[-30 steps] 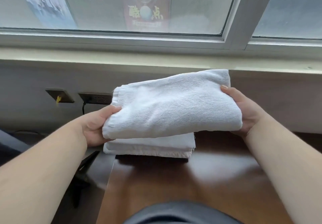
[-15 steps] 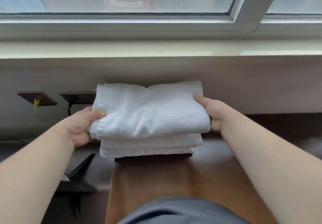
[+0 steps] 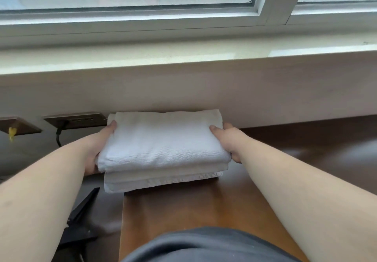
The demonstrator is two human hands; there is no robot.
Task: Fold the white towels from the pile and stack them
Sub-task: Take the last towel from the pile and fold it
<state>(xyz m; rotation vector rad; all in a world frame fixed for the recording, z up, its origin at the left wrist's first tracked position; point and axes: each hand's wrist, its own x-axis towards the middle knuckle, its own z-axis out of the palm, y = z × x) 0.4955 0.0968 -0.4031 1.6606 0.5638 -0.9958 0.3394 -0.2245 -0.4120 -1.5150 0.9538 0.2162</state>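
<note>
A folded white towel (image 3: 163, 139) lies on top of a stack of folded white towels (image 3: 159, 180) at the far left corner of the brown table (image 3: 204, 206), close to the wall. My left hand (image 3: 98, 145) grips the top towel's left end, thumb on top and fingers hidden beneath. My right hand (image 3: 228, 139) grips its right end the same way. The stack's left edge overhangs the table's edge a little.
A pale wall and window sill (image 3: 183, 57) rise right behind the stack. Wall sockets (image 3: 77, 120) with a plugged black cable sit at the left. A black object (image 3: 81, 221) lies below the table's left edge. Dark grey clothing (image 3: 204, 245) fills the bottom.
Both hands have carried the folded towel forward and down from mid-air onto the stack. It now lies flat and lined up with the towels beneath.
</note>
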